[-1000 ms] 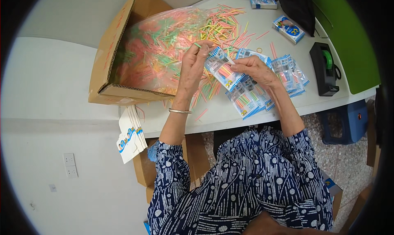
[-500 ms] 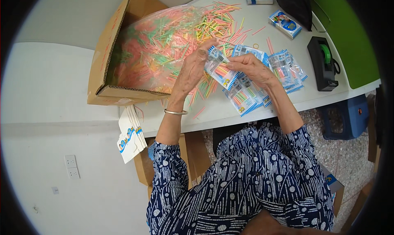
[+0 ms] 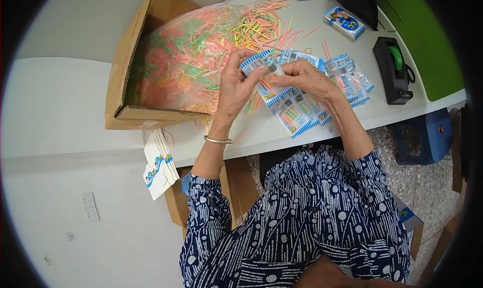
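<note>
Between my hands is a small clear packet (image 3: 257,62) with blue-striped ends, tilted above the table, with thin pink and yellow sticks showing inside. My left hand (image 3: 235,87) grips its left side, thumb laid across the front and fingers behind. On the other side, my right hand (image 3: 312,82) pinches the packet's edge between thumb and fingers. Similar filled packets (image 3: 297,118) lie overlapping beneath my hands, and more packets (image 3: 347,79) lie to the right. A loose heap of pastel sticks (image 3: 259,26) spreads beyond my left hand.
An open cardboard box (image 3: 161,114) at left holds a plastic bag (image 3: 186,62) of sticks. A black tape dispenser (image 3: 390,74) stands at right, with a small printed box (image 3: 344,22) behind. Folded white cartons (image 3: 160,167) jut from the table's front edge. A blue stool (image 3: 422,142) stands below.
My left thumb has come down across the packet's front, where the left hand previously held its upper edge. The packet has shifted slightly left. My right hand still pinches it.
</note>
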`<state>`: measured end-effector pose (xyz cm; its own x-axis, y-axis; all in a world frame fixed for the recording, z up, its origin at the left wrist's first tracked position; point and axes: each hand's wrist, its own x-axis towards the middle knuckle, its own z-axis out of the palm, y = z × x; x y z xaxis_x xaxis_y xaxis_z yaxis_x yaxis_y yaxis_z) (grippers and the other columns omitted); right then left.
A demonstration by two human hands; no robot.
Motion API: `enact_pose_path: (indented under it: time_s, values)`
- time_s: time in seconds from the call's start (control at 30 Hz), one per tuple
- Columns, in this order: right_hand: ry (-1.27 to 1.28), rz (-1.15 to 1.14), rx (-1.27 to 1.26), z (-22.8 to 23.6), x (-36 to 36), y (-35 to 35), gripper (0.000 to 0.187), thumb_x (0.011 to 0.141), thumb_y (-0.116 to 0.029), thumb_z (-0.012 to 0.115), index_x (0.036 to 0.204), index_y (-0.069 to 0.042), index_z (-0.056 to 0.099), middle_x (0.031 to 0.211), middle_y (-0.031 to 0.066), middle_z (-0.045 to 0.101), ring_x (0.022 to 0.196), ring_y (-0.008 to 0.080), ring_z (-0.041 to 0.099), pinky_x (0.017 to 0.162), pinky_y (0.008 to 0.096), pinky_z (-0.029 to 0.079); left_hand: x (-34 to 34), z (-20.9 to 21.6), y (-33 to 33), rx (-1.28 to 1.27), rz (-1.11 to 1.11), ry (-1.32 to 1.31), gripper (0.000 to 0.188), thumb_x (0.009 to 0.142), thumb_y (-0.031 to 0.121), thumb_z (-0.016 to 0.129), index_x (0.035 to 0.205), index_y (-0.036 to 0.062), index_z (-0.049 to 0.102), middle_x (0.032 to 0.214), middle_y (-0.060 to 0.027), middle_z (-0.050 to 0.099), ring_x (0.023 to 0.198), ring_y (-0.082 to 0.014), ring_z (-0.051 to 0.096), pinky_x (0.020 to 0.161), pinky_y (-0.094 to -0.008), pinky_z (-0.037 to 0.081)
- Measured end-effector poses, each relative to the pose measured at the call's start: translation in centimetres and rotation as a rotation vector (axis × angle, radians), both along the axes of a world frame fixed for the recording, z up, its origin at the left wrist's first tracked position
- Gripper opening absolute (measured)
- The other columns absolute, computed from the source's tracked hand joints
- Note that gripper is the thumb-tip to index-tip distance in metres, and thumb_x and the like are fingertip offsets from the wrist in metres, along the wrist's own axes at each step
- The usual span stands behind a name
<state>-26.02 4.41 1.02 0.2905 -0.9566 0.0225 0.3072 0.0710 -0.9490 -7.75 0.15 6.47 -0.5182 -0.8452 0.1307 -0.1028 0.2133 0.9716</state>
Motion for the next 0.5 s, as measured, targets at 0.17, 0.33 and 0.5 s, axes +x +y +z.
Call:
enact_pose_path:
  time_s: [0.17, 0.33, 0.5]
  values:
    - [0.100, -0.026, 0.024, -0.4, -0.4, 0.6, 0.025, 0.083, -0.024, 0.070, 0.093, -0.001, 0.071, 0.076, -0.0019, 0.065, 0.069, 0.0015, 0.053, 0.061, 0.0192, 0.039, -0.2, -0.4, 0.3, 0.084, -0.022, 0.056, 0.034, 0.087, 0.003, 0.064, 0.115, -0.0007, 0.045, 0.099, -0.0076, 0.063, 0.088, -0.0104, 0.062, 0.072, -0.0224, 0.052]
    - [-0.017, -0.043, -0.041, -0.2, 0.3, 1.1, 0.027, 0.083, -0.027, 0.071, 0.091, -0.001, 0.072, 0.075, -0.0024, 0.065, 0.065, 0.0010, 0.052, 0.056, 0.0177, 0.038, -0.1, -0.7, 0.8, 0.012, -0.001, 0.004, 0.033, 0.087, 0.002, 0.062, 0.115, -0.0007, 0.044, 0.098, -0.0080, 0.063, 0.090, -0.0106, 0.062, 0.074, -0.0224, 0.052]
    - [0.104, 0.011, -0.005, -0.4, -0.4, 1.0, 0.028, 0.083, -0.029, 0.071, 0.086, -0.002, 0.072, 0.069, -0.0047, 0.062, 0.059, 0.0003, 0.047, 0.052, 0.0186, 0.033, -0.1, -1.2, 1.1, 0.023, -0.029, 0.039, 0.035, 0.088, 0.002, 0.062, 0.119, -0.0010, 0.044, 0.103, -0.0088, 0.061, 0.092, -0.0116, 0.062, 0.076, -0.0227, 0.052]
